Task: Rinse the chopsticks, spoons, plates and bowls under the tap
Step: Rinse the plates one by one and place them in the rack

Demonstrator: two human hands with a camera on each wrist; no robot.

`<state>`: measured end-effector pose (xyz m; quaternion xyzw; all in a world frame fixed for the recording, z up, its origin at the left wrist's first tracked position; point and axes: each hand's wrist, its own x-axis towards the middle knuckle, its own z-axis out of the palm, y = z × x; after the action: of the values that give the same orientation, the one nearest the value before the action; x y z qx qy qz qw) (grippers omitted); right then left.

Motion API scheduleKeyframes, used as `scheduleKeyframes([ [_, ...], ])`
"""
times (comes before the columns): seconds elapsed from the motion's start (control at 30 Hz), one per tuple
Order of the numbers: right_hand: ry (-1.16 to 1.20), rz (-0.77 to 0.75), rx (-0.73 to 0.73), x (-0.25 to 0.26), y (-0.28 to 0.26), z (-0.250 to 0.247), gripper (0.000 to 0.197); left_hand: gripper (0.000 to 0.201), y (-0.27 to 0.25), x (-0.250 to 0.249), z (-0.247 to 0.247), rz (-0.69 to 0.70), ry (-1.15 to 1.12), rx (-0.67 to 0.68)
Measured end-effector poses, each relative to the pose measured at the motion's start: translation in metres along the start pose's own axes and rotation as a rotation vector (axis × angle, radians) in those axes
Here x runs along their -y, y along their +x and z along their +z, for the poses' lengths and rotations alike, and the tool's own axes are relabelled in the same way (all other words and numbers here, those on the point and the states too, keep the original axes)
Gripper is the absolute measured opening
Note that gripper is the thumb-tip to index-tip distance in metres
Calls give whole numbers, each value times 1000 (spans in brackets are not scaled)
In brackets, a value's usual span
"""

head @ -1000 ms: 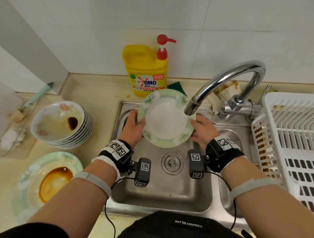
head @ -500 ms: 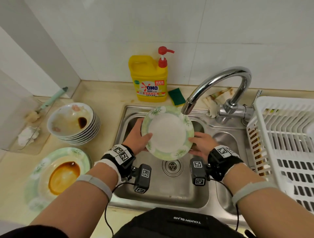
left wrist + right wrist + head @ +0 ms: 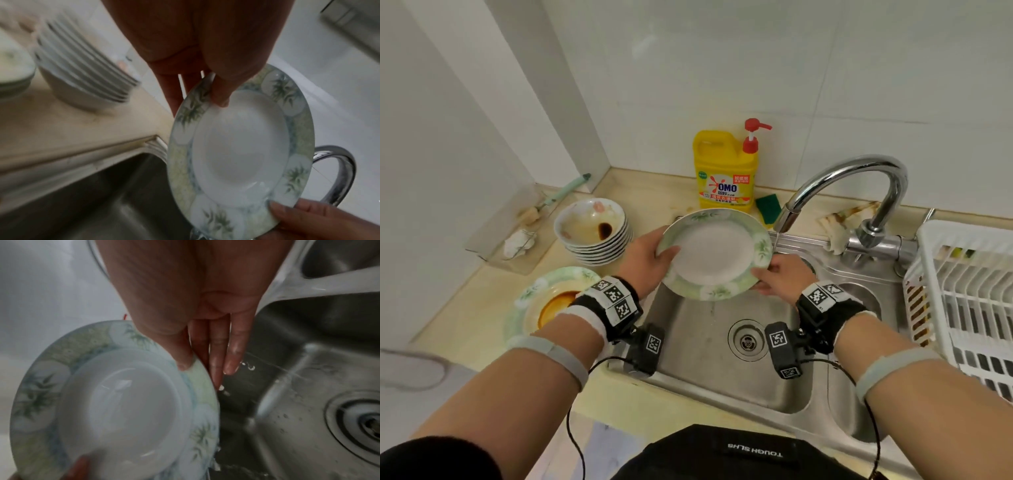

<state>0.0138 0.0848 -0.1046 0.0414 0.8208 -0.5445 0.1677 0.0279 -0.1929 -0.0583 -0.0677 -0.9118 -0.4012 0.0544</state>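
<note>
A green-rimmed white plate (image 3: 714,255) is held tilted over the steel sink (image 3: 705,346), just left of the tap spout (image 3: 787,216). My left hand (image 3: 650,260) grips its left rim, thumb (image 3: 221,97) on the inside. My right hand (image 3: 779,277) pinches the lower right rim, thumb (image 3: 183,360) on top and fingers (image 3: 232,356) behind. A thin stream of water falls from the spout beside the plate's right edge. Water drips off the plate (image 3: 123,402) into the basin. A stack of dirty bowls (image 3: 594,233) and a sauce-stained plate (image 3: 544,305) sit on the counter at left.
A yellow detergent bottle (image 3: 726,171) and green sponge (image 3: 767,205) stand behind the sink. A white dish rack (image 3: 969,301) fills the right side. A crumpled cloth (image 3: 839,222) lies by the tap base. A brush (image 3: 558,198) rests in the left corner.
The plate has come out from under the spout, moving left and toward me with both hands, and tipped flatter. The head view has pulled back and up.
</note>
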Motion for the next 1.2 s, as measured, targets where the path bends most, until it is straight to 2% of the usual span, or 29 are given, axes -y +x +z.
scheduleKeyframes([
  [0.13, -202, -228, -115, 25, -7, -13, 10, 21, -5, -13, -22, 27, 147, -81],
  [0.2, -309, -306, -179, 36, -12, -22, 16, 12, -8, -20, -28, 13, 196, -125],
  [0.3, -404, -404, -241, 51, -24, -37, 22, 18, -13, -33, -28, 18, 187, -176],
  [0.4, -412, -452, -293, 58, -36, -50, 18, 16, -17, -50, -24, 57, 125, -203],
  [0.53, -368, -443, -323, 55, -51, -72, 24, 20, -16, -69, -13, 110, 54, -209],
  [0.6, -360, -443, -341, 53, -65, -84, 20, 17, -13, -80, -7, 142, 40, -190],
  [0.7, -295, -417, -400, 51, -89, -102, 15, 11, -4, -98, 3, 186, 17, -136],
  [0.93, -295, -298, -623, 33, -159, -149, 14, 15, 13, -144, 49, 334, -73, 55],
  [1.07, -381, -185, -785, 15, -215, -179, 15, 23, 10, -176, 91, 406, -178, 274],
  [1.2, -490, -70, -955, -14, -267, -212, 33, 23, -3, -201, 133, 397, -287, 493],
])
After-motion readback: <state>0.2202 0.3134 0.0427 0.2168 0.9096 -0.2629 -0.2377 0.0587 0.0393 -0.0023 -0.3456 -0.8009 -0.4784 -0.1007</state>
